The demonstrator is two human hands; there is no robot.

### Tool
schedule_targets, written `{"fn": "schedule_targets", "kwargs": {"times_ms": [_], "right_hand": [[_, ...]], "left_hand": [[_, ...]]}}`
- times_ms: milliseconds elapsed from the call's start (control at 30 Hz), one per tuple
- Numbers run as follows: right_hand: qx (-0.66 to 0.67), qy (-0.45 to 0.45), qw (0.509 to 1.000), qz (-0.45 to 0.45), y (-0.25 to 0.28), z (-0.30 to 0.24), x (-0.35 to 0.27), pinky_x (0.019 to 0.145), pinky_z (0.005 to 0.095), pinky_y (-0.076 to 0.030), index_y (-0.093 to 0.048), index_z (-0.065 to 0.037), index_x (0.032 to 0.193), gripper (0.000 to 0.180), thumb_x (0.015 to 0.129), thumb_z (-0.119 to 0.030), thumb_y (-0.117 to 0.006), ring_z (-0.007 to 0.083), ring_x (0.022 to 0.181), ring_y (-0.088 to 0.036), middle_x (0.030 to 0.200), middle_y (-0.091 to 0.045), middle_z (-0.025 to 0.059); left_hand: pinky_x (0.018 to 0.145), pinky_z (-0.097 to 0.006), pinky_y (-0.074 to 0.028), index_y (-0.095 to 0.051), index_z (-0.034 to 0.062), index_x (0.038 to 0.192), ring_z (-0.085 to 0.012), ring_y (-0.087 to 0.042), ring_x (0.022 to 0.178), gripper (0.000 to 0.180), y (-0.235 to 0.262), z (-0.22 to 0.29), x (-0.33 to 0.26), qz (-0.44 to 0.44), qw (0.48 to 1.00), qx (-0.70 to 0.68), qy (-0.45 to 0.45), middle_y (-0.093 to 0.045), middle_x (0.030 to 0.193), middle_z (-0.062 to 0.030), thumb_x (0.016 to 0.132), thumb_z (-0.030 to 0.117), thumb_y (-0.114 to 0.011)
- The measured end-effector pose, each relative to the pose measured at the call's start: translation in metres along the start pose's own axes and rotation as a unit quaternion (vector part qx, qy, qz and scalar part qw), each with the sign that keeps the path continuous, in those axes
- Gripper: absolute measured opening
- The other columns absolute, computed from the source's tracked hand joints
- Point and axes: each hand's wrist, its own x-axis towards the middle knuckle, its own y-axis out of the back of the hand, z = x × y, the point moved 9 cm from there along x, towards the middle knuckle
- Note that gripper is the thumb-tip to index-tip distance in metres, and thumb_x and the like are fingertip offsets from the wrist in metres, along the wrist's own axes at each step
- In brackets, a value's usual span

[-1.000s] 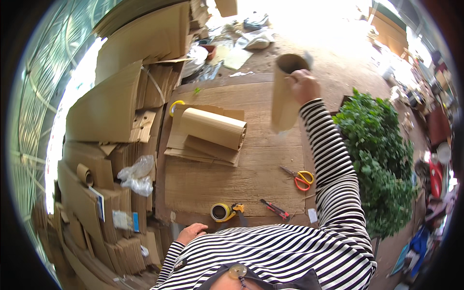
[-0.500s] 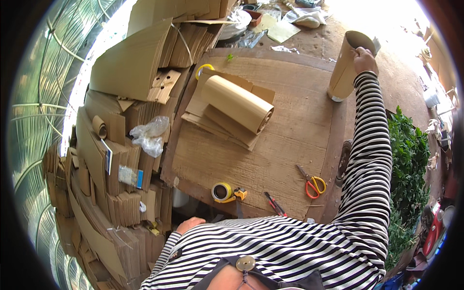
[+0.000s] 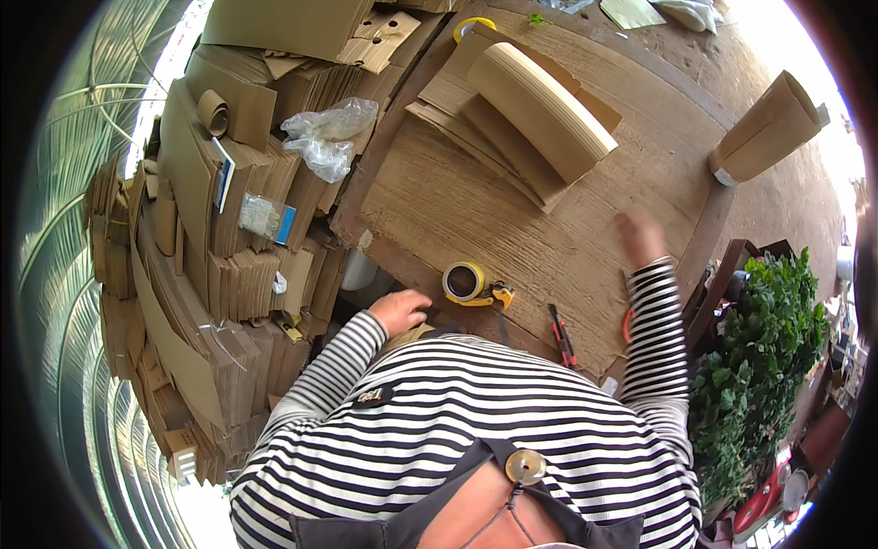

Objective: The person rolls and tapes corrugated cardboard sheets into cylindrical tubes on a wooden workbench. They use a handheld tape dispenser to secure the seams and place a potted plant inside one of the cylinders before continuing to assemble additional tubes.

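My right hand (image 3: 642, 238), smeared by motion, is over the right part of the wooden table (image 3: 412, 192). A tall brown cardboard tube (image 3: 766, 128) stands apart from it at the table's far right corner. My left hand (image 3: 400, 312) is low at the near edge, fingers loosely bent and nothing seen in them, beside a tape dispenser (image 3: 464, 282) with a yellow roll. Rolled cardboard (image 3: 540, 110) lies on flat cardboard sheets (image 3: 503, 142) at the middle back. A red and black utility knife (image 3: 562, 337) rests near my body. My right sleeve mostly hides the scissors (image 3: 627, 326).
Stacks of flattened cardboard (image 3: 247, 284) crowd the left side, with a clear plastic bag (image 3: 329, 133) on them. A yellow ring (image 3: 474, 27) sits behind the sheets. Green leafy plants (image 3: 764, 357) grow on the right. A red object (image 3: 761, 499) is at lower right.
My right hand has let go of the cardboard tube and come back toward me over the table. My left hand has moved forward, nearer the tape dispenser. The view has shifted.
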Motion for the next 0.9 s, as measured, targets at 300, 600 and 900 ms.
{"fn": "schedule_targets", "kwargs": {"times_ms": [300, 600, 900], "right_hand": [[0.385, -0.387, 0.704, -0.454, -0.300, -0.188, -0.231, 0.087, 0.0460, -0.054, -0.060, -0.002, 0.134, 0.051, 0.097, -0.036, -0.070, 0.0309, 0.100, -0.068, 0.111, -0.073, 0.0137], [0.581, -0.629, 0.489, -0.165, -0.334, -0.263, -0.201, 0.064, 0.0404, -0.062, -0.057, 0.005, 0.130, 0.066, 0.096, -0.048, -0.073, 0.0284, 0.077, -0.074, 0.109, -0.072, 0.0200], [0.586, -0.663, 0.459, -0.081, -0.309, -0.271, -0.186, 0.060, 0.0395, -0.065, -0.057, 0.011, 0.123, 0.044, 0.100, -0.023, -0.071, 0.0327, 0.078, -0.077, 0.108, -0.073, 0.0194]], "left_hand": [[0.089, -0.036, -0.060, -0.061, 0.0033, 0.132, -0.0190, -0.070, 0.103, 0.034, 0.084, -0.062, 0.255, 0.024, 0.869, -0.495, -0.015, -0.071, 0.117, -0.0068, 0.100, 0.015, -0.067], [0.100, -0.052, -0.053, -0.060, 0.0032, 0.132, -0.0353, -0.064, 0.115, 0.037, 0.128, -0.069, 0.392, 0.159, 0.714, -0.663, 0.160, -0.063, 0.132, -0.0167, 0.101, 0.022, -0.067], [0.078, -0.045, -0.062, -0.064, 0.0085, 0.128, -0.0283, -0.067, 0.098, 0.027, 0.120, -0.046, 0.424, 0.127, 0.748, -0.623, 0.190, -0.068, 0.116, -0.0118, 0.106, 0.024, -0.059]]}}
